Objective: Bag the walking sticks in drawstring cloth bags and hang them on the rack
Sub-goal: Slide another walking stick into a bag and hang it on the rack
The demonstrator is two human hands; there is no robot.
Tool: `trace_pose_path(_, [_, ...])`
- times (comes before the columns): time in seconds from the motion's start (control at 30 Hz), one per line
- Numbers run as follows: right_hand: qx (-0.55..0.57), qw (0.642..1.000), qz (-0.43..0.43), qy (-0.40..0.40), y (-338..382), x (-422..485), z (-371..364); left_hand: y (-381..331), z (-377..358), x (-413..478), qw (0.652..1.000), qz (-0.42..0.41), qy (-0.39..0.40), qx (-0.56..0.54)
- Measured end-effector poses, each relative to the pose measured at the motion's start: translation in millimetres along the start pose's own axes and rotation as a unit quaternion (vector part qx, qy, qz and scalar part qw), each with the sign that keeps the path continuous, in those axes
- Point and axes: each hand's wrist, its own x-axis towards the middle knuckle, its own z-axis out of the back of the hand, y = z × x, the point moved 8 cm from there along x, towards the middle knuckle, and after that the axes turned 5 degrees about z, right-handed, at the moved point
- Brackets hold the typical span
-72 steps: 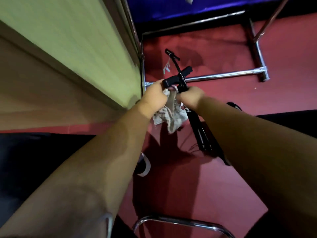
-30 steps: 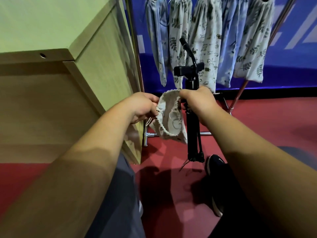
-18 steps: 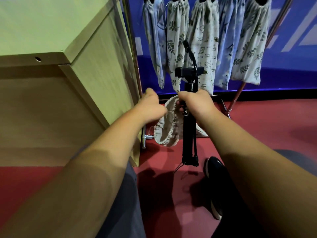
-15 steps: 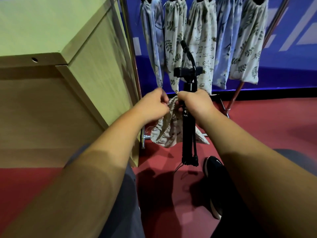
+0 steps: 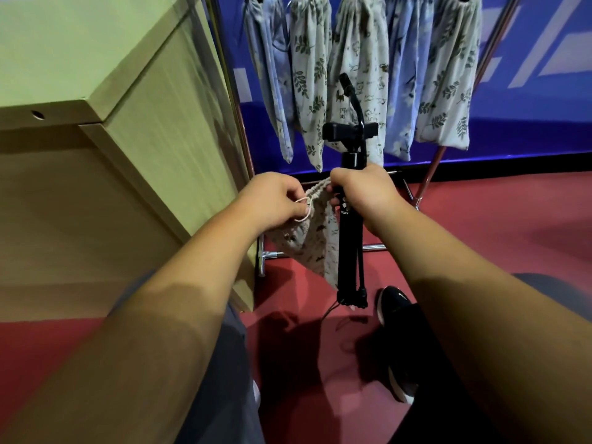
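Five printed cloth bags hang in a row on the metal rack against a blue wall; can't tell what's inside them. Red floor, and a pale wooden cabinet stands right beside the rack's left pole. One more bag hangs limp between the hands, just beside the one black walking stick, which is upright and outside the bag. Left hand pinches the bag's gathered mouth, with a loop of cord at its fingers. Right hand is wrapped round the stick just under the handle and touches the bag's rim too. One black shoe sits near the stick's lower end.
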Motion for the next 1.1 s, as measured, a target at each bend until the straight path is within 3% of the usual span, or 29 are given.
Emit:
trace_pose_path(0.17, [0.055,0.998,-0.032,0.01,-5,-1,-1,-1,4,-3,1.0,0.012,-0.005,-0.018])
trace_pose_path(0.33, [0.085,0.995,-0.051,0.013,-6,-2,-2,-11,-10,-8,0.995,-0.02,0.085,-0.047])
trace_pose_path(0.43, [0.093,0.994,-0.05,0.01,-6,-1,-1,-23,-23,-16,0.988,-0.086,0.125,0.04])
trace_pose_path(0.53, [0.085,0.995,-0.041,0.006,-4,0,0,-26,-25,-20,0.981,-0.103,0.134,0.098])
trace_pose_path(0.67, [0.079,0.997,-0.027,0.005,-1,0,2,-30,-5,-19,0.989,-0.105,0.104,0.002])
trace_pose_path(0.8, [0.076,0.997,-0.026,0.015,-3,1,4,-16,8,-11,0.994,-0.035,0.075,-0.071])
trace_pose_path(0.93, [0.091,0.995,-0.027,0.032,-3,-2,3,3,7,3,0.999,-0.005,0.03,0.034])
trace_pose_path(1.1, [0.116,0.992,-0.024,0.053,0,-5,0,22,-28,10,0.971,0.015,0.141,0.193])
